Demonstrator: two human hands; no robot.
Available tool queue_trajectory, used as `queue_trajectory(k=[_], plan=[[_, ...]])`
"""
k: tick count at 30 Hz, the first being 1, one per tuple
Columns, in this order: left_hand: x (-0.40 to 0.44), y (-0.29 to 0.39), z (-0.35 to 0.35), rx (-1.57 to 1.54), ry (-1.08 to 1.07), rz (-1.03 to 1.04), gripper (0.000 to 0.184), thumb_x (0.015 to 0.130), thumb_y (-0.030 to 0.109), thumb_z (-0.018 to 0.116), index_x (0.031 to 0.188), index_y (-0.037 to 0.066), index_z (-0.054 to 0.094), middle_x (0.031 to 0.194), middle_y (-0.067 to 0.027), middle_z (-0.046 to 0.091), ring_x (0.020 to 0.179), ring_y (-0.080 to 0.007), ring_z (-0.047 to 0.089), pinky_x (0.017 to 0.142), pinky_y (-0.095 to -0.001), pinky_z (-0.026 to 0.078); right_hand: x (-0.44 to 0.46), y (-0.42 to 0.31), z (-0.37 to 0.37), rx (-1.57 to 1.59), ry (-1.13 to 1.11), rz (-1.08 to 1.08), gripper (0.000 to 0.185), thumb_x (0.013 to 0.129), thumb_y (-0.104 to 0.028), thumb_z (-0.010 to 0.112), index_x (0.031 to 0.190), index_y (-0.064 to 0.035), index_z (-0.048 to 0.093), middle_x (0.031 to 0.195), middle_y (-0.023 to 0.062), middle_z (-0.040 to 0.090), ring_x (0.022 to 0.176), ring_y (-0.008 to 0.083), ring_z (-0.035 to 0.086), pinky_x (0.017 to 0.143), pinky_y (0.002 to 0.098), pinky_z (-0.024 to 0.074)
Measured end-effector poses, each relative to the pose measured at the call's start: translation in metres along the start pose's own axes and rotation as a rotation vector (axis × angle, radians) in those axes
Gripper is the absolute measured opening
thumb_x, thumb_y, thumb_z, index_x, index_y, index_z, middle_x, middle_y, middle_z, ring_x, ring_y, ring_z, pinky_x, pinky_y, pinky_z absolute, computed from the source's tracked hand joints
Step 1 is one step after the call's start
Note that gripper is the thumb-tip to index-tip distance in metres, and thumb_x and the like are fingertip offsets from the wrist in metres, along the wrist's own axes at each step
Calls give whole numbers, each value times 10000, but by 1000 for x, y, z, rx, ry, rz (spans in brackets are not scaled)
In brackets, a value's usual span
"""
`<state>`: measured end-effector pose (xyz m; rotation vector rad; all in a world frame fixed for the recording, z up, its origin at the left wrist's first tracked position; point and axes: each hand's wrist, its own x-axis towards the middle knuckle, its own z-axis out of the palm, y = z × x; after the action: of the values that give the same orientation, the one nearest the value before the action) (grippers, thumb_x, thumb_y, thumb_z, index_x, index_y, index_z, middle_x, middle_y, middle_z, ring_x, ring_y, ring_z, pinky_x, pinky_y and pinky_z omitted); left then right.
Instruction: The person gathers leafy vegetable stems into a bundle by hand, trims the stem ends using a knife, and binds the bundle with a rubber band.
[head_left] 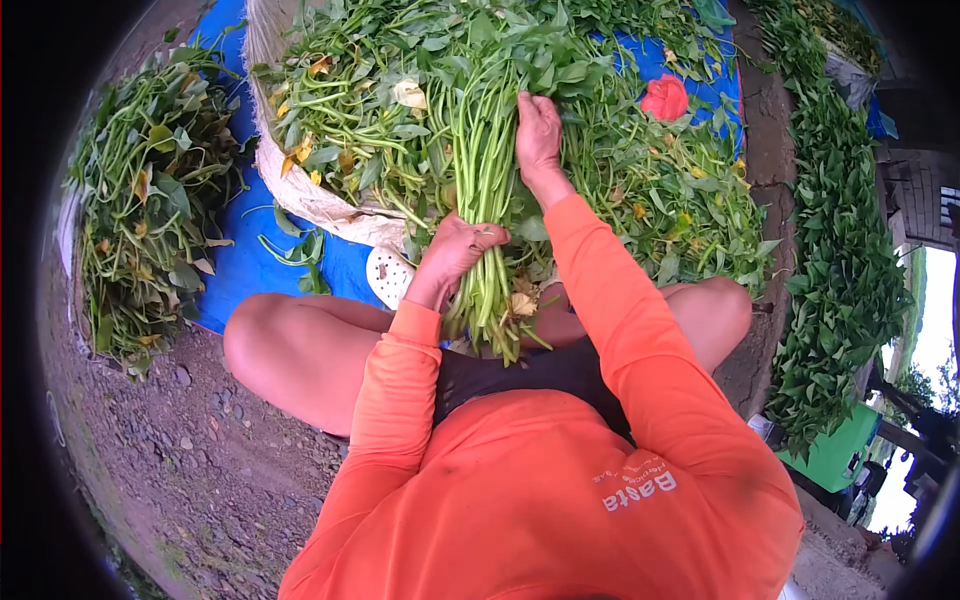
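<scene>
A thick bunch of leafy greens (485, 160) with long pale-green stems stands out in front of my lap, its leaves pointing away and its cut ends towards me. My left hand (460, 255) is wrapped round the lower stems, thumb across the front. Higher up, near the leaves, my right hand (541, 138) grips the right side of the same bunch with curled fingers; some fingertips are hidden by stems. A yellowed leaf (522, 303) hangs by the stem ends.
Loose greens (660, 200) lie heaped around the bunch, partly on a pale sack (330, 205) and a blue tarp (235, 270). Another pile (150, 200) sits at left. Bundled greens (840, 240) line the right, near a green crate (835, 450). A red plastic bag (664, 98) lies among leaves.
</scene>
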<state>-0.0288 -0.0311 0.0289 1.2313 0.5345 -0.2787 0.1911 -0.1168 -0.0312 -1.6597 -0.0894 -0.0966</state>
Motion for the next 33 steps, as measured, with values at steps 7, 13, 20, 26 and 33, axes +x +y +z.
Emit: queue_trajectory(k=[7, 13, 20, 26, 33], plan=[[-6, 15, -53, -192, 151, -114, 195, 849, 161, 797, 937, -12, 769, 771, -91, 714, 636, -197, 687, 610, -343, 583, 79, -22, -46, 43, -103, 335, 423, 1073, -415, 622, 1168, -12, 709, 952, 59, 694, 814, 146, 647, 735, 297, 556], [0, 8, -63, -175, 278, -95, 155, 876, 104, 779, 959, -26, 781, 791, -83, 736, 642, -177, 684, 590, -325, 559, -20, -94, -60, -155, -380, -120, 262, 985, -209, 741, 1133, 7, 739, 917, 66, 738, 819, 131, 669, 774, 294, 556], [-15, 40, -81, -226, 482, 76, 134, 898, 68, 766, 945, -57, 771, 847, -84, 744, 666, -167, 690, 611, -303, 567, -26, 5, -56, -798, -320, 377, 213, 933, -193, 698, 967, 1, 780, 980, 225, 795, 916, 364, 767, 883, 418, 595], [-15, 47, -87, -251, 556, 144, 106, 875, 38, 756, 868, -67, 767, 786, -77, 733, 639, -149, 667, 618, -295, 550, -87, 63, -28, -660, -239, 464, 220, 905, -208, 708, 998, -21, 777, 1019, 203, 796, 962, 364, 763, 911, 400, 589], [-15, 46, -73, -214, 504, 92, 115, 871, 69, 765, 889, -45, 770, 794, -56, 720, 642, -146, 648, 610, -295, 520, -49, 71, 23, -368, -88, 733, 251, 913, -233, 822, 1049, -27, 776, 1005, 105, 801, 933, 224, 736, 880, 348, 572]])
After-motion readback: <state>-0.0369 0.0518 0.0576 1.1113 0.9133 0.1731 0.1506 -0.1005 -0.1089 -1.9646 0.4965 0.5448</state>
